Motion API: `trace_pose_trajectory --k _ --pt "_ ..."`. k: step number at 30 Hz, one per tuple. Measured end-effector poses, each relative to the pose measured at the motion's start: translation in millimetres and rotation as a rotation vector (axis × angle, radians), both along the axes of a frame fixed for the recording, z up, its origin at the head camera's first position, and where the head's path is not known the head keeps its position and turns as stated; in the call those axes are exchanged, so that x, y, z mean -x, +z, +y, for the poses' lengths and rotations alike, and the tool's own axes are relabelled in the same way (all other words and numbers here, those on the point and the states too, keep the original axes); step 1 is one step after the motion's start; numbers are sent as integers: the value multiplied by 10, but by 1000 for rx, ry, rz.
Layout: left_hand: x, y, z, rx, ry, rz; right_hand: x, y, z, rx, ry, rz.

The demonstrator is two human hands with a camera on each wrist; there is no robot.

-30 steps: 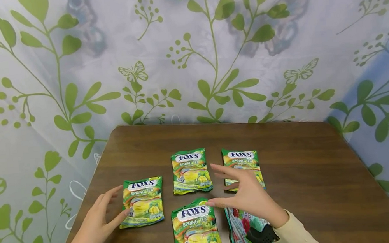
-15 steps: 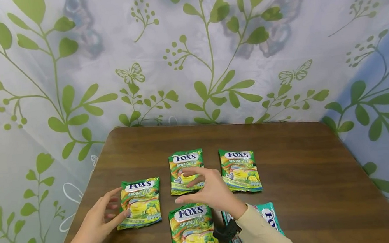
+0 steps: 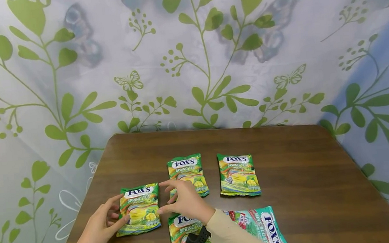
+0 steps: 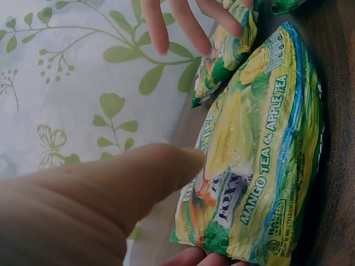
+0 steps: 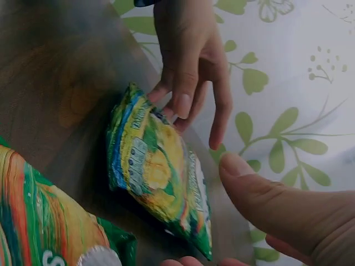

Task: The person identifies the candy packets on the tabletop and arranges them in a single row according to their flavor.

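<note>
A green and yellow candy bag labelled FOX'S Spring Tea (image 3: 141, 210) lies face up on the left of the table. My left hand (image 3: 99, 228) is at its left edge, thumb over the front and fingers spread along the side. At the opposite edge is my right hand (image 3: 188, 202), thumb and forefinger apart at the bag's right side. In the right wrist view, the right thumb (image 5: 238, 166) stands off from the bag (image 5: 155, 172). The left thumb (image 4: 183, 160) reaches to the bag's edge in the left wrist view.
Matching Spring Tea bags lie at back middle (image 3: 185, 169), back right (image 3: 238, 178) and front middle (image 3: 179, 236), the last partly hidden by the right wrist. Beside it, under the right sleeve, is a teal FOX'S bag (image 3: 260, 222). A patterned cloth (image 3: 188, 59) hangs behind the brown table (image 3: 303, 189).
My right hand has moved left, from between the right-hand bags across the middle to the left bag's right edge. The left hand stays beside that bag. The teal bag is more uncovered.
</note>
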State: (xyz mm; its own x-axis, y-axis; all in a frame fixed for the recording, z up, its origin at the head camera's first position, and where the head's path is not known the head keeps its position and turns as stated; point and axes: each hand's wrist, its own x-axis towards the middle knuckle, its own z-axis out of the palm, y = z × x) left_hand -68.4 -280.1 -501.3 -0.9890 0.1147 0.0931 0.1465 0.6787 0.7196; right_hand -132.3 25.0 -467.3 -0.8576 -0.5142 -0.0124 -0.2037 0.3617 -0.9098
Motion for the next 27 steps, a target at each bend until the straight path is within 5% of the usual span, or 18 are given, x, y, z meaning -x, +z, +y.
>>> trace_pose_trajectory --k 12,27 --pt "12 -71 34 -9 10 -3 -14 -178 -383 -83 -20 -101" --pt "58 -75 52 -22 9 -49 -37 -223 -505 -227 -17 4"
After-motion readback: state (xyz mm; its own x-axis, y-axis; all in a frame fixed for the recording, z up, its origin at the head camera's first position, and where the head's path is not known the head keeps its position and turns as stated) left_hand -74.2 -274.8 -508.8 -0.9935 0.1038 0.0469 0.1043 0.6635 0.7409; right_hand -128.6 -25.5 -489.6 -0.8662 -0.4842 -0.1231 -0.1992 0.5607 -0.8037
